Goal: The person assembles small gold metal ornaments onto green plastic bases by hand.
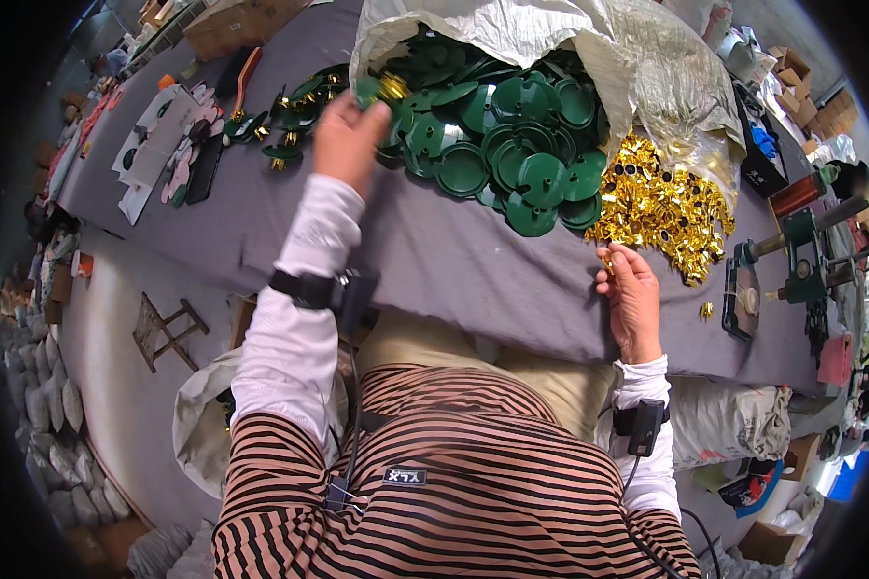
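My left hand [350,142] is raised at the left of the green pile, blurred by motion. Its fingers are closed on a green disc with a gold fitting [390,88]. By the front of the gold heap, my right hand [631,292] pinches a small gold fitting [605,258], mostly hidden by the fingers. Glossy round green discs [521,145] spill from the mouth of a white woven sack [512,24]. Shiny gold fittings [661,207] lie heaped to their right. Several discs joined to gold fittings [282,151] lie left of my left hand.
A grey cloth [473,261] covers the table. An orange-handled tool [247,82] and flat cut pieces [154,145] lie at left. A green hand-press device [801,256] stands at right, near one loose gold fitting [707,310]. A wooden folding stool [169,328] stands on the floor.
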